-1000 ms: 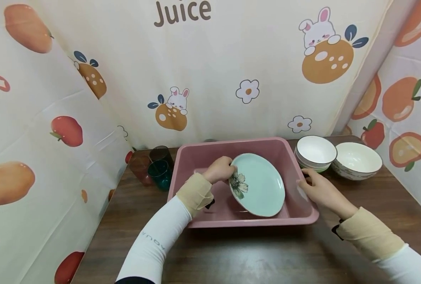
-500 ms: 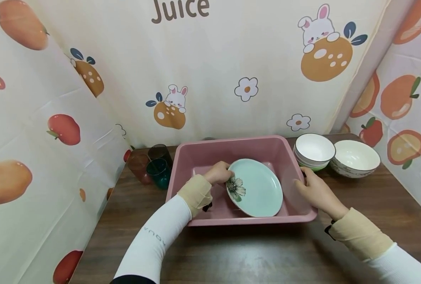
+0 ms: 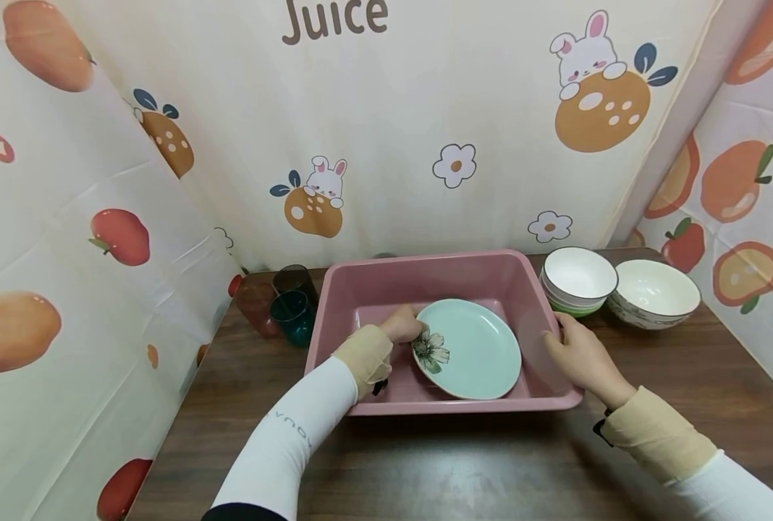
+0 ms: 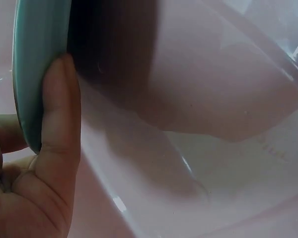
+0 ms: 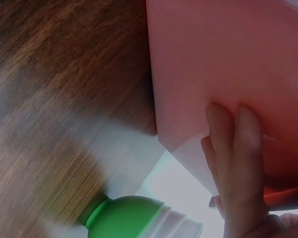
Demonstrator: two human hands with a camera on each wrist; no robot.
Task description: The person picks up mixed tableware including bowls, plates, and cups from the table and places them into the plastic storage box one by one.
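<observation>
1. Locate the workpiece. The pale turquoise plate with the flower print sits inside the pink plastic basin, right of centre in the head view. Contact between its underside and the basin floor cannot be confirmed.
2. Check the grips. The left hand pinches the plate's left rim, with digits on both faces. The right hand grips the basin's right wall, fingers outside and thumb inside.
3. Move the plate slowly. A one-sided pinch probably lets the unsupported side sag or swing, so control the tilt from the wrist.
4. Brace the basin with steady pressure; pulling the wall would likely drag it.
5. Watch the tight edges. In the head view, the plate's lower edge lies near the front wall and its right edge near the right wall.
6. Use the open room: the basin's left portion, and the worktop at lower centre.
7. Avoid sideways basin travel. The bowl stack stands just beside its right wall, the teal tumbler its left.
</observation>
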